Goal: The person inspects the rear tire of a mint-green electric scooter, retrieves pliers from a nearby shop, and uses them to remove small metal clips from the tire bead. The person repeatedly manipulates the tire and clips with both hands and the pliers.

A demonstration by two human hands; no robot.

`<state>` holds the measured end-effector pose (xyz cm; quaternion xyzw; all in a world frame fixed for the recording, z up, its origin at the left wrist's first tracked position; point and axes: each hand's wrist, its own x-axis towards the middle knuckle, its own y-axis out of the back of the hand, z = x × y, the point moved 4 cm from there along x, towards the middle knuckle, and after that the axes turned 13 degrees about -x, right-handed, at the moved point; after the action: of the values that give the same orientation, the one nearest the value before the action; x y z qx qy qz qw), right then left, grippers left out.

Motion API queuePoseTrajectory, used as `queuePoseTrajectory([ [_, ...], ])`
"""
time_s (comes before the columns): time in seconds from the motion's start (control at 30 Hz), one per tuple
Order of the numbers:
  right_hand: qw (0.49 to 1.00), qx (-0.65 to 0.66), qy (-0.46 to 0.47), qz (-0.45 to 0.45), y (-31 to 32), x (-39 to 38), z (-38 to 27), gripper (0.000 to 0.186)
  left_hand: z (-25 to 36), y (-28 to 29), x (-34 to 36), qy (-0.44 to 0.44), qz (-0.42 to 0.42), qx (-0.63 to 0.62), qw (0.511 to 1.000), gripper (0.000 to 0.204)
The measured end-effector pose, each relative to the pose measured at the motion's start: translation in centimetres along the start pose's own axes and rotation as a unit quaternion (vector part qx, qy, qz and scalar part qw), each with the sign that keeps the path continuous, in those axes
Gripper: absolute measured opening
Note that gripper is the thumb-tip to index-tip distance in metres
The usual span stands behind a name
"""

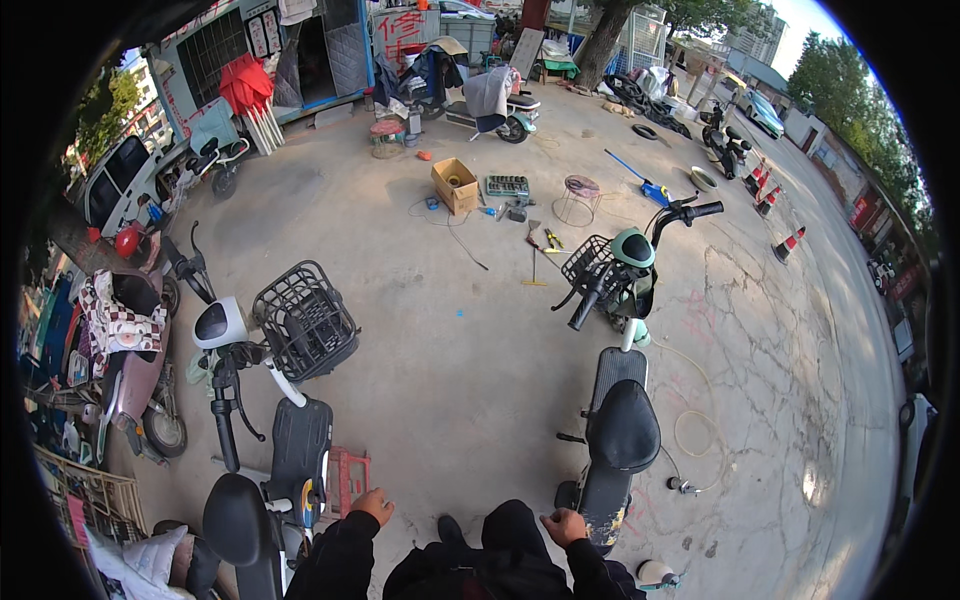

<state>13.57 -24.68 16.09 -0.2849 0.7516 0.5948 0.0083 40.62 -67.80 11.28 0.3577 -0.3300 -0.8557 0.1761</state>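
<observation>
Low in the view, my left hand [375, 506] hangs with its fingers curled in, and nothing shows in it. It is beside a red metal stand [347, 478] and a scooter with a black seat [240, 520] and black wire basket [305, 318]. My right hand [566, 527] is also closed, with nothing seen sticking out of it. Close by it is the rear of a second scooter, with a black saddle [622, 428] and pale green front [633, 249]. Whether either hand touches a scooter cannot be made out.
Ahead on the concrete lie a cardboard box [456, 187], a green tool case [507, 186], a wire stool [580, 190] and scattered hand tools. A hose [715, 400] curls on the ground at right. Traffic cones [789, 245] line the right; a pink scooter [135, 385] stands left.
</observation>
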Motion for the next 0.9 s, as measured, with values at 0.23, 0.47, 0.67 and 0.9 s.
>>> queuePoseTrajectory([
  [0.23, 0.992, 0.026, 0.102, 0.067, 5.5, 20.1, -20.6, 0.037, 10.2, 9.5, 17.1, -0.140, 0.072, -0.069, 0.985, 0.036],
  [0.47, 0.963, 0.141, 0.228, 0.025, 13.9, 41.5, -35.9, 0.039, 10.9, 17.1, 26.6, 0.051, 0.014, -0.118, 0.992, 0.035],
  [0.67, 0.971, 0.143, 0.190, 0.031, 20.3, 58.8, -42.3, 0.052, 13.1, 22.9, 33.2, 0.075, 0.036, -0.203, 0.976, 0.031],
  [0.9, 0.996, 0.053, 0.019, -0.064, 14.6, 75.0, -34.6, 0.054, 8.2, 25.2, 51.3, 0.042, 0.014, -0.221, 0.974, 0.031],
])
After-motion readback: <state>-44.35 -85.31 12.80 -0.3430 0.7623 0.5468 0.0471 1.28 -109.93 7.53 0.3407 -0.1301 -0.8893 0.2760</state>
